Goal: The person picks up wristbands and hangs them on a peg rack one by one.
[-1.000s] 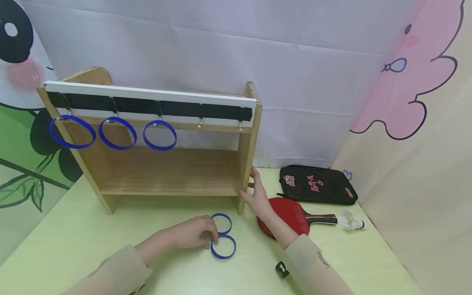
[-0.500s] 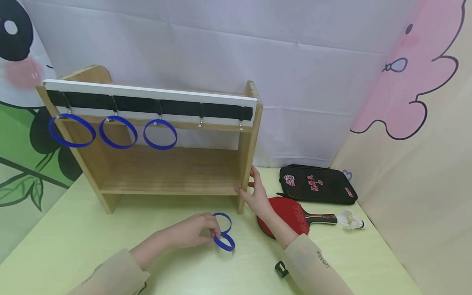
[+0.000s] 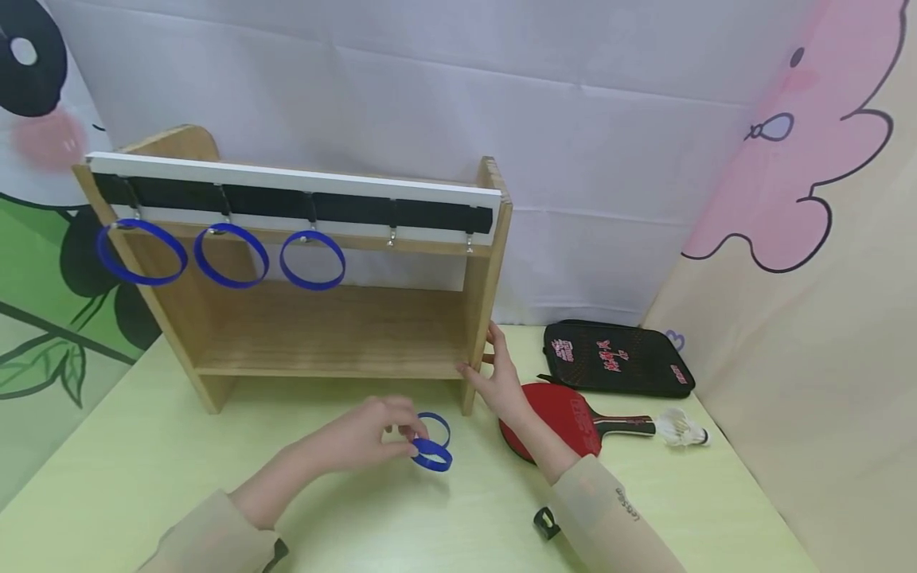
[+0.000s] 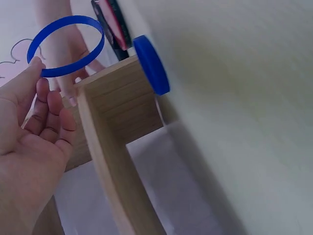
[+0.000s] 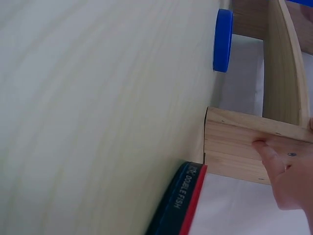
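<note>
Between thumb and fingertips, my left hand (image 3: 376,434) pinches a blue wristband (image 4: 66,72), lifted off the table and tilted. A second blue wristband (image 4: 151,66) lies on the table just behind it. My right hand (image 3: 499,386) rests against the right side panel of the wooden shelf (image 3: 337,372), thumb at its front edge. Along the shelf's top runs a white rail with a black strip (image 3: 272,202) and several small metal hooks. Blue wristbands (image 3: 313,261) hang from the three left hooks; the two right hooks (image 3: 392,236) hold nothing.
Right of the shelf, a red table tennis paddle (image 3: 555,418) lies beneath my right forearm. Behind it is a black case (image 3: 618,358), and at its handle end a shuttlecock (image 3: 680,428). A small black item (image 3: 547,523) sits near my right sleeve.
My left hand has picked up the nearer wristband from the table and tilted it, raising it slightly toward the shelf. My right hand has stayed on the side panel.
</note>
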The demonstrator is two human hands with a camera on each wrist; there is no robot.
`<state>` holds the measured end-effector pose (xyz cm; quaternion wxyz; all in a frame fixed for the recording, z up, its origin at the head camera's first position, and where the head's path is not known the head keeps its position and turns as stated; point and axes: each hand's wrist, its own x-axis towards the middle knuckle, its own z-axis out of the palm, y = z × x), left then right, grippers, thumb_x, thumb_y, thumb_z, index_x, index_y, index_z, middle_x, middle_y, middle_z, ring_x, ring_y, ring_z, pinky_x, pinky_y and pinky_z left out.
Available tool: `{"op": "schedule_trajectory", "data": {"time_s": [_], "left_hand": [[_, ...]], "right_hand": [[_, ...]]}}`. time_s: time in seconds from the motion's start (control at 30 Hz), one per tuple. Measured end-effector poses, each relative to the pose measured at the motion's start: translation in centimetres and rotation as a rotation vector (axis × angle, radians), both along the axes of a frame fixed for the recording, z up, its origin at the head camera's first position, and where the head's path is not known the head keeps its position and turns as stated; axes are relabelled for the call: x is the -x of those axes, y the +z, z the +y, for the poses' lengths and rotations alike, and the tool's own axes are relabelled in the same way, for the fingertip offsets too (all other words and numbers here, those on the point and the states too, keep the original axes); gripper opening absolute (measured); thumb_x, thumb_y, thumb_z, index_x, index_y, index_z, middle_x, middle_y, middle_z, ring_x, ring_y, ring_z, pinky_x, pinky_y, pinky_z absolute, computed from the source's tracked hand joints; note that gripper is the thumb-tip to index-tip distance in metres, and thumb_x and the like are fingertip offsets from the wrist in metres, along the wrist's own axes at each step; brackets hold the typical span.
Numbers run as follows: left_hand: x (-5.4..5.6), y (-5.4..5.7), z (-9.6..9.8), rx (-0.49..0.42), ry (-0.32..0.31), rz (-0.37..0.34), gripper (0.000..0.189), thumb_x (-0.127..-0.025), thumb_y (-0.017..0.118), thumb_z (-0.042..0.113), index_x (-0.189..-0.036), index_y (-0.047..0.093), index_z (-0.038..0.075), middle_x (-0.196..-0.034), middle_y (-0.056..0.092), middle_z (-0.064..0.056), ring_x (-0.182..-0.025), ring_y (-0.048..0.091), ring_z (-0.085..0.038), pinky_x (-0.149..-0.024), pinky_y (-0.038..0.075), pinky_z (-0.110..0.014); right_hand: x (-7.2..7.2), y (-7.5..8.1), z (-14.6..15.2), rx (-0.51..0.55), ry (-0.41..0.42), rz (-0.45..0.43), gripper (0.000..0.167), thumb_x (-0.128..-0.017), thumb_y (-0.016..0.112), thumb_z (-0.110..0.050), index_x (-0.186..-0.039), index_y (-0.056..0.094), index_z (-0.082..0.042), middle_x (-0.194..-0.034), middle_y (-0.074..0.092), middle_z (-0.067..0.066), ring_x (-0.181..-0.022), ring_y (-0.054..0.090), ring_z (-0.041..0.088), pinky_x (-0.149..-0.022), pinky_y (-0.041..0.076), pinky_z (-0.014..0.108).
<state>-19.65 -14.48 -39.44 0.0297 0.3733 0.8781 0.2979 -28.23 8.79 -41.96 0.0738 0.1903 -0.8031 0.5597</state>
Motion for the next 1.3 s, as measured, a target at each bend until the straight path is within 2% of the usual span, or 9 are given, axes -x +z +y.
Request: {"op": "schedule_trajectory", "data": {"time_s": [0.2,0.43,0.63,0.73,1.0,1.3], "left_hand": [[-0.4,1.6,-0.2,-0.061,0.034,0.057,0.016,-0.083,0.072,0.021,-0.099,0.07,0.023,-0.096,0.059,0.015,-0.084,0.056,-0.005,-0.069,0.05,-0.022],[-1.1,3.6,-0.4,-0.158,0.111,0.134,0.014,-0.082,0.073,0.021,-0.095,0.068,0.021,-0.087,0.061,0.013,-0.076,0.052,-0.005,-0.06,0.046,-0.02],[-1.2,5.3,-0.6,-0.28,0.103,0.219,0.017,-0.08,0.075,0.015,-0.096,0.068,0.019,-0.086,0.061,0.013,-0.075,0.053,-0.007,-0.06,0.048,-0.022],[-1.3,6.2,-0.5,-0.354,0.104,0.221,0.018,-0.081,0.074,0.013,-0.098,0.068,0.017,-0.089,0.063,0.011,-0.075,0.055,-0.007,-0.062,0.05,-0.021],[-2.2,9.0,0.0,-0.53,0.2,0.209,0.016,-0.085,0.07,0.008,-0.1,0.068,0.012,-0.094,0.064,0.003,-0.078,0.059,-0.01,-0.065,0.052,-0.022],[-2.8,11.3,0.7,-0.809,0.277,0.225,0.018,-0.083,0.067,-0.006,-0.1,0.066,0.0,-0.093,0.064,0.0,-0.082,0.06,-0.013,-0.07,0.054,-0.018]], "right_hand": [[0.0,-0.1,0.1,-0.007,-0.004,-0.013,0.081,-0.087,0.068,-0.015,-0.148,0.016,-0.031,-0.147,0.032,0.003,-0.111,0.053,0.028,-0.08,0.056,0.042],[0.0,-0.1,0.1,0.002,0.009,-0.005,0.081,-0.088,0.068,-0.016,-0.148,0.015,-0.028,-0.148,0.03,0.006,-0.113,0.052,0.03,-0.081,0.056,0.044],[0.0,-0.2,0.1,-0.001,0.009,0.009,0.081,-0.087,0.068,-0.015,-0.148,0.016,-0.026,-0.148,0.03,0.008,-0.112,0.053,0.03,-0.08,0.056,0.042],[0.0,-0.2,0.1,0.003,0.01,0.009,0.081,-0.087,0.068,-0.015,-0.148,0.016,-0.026,-0.148,0.03,0.008,-0.112,0.053,0.03,-0.079,0.056,0.042],[0.1,-0.2,0.1,0.009,0.015,0.001,0.08,-0.088,0.066,-0.013,-0.149,0.016,-0.026,-0.148,0.03,0.009,-0.113,0.054,0.031,-0.081,0.056,0.043],[0.2,-0.3,0.1,0.015,0.015,-0.008,0.08,-0.088,0.067,-0.013,-0.148,0.016,-0.027,-0.148,0.03,0.006,-0.112,0.053,0.03,-0.08,0.056,0.041]]}}
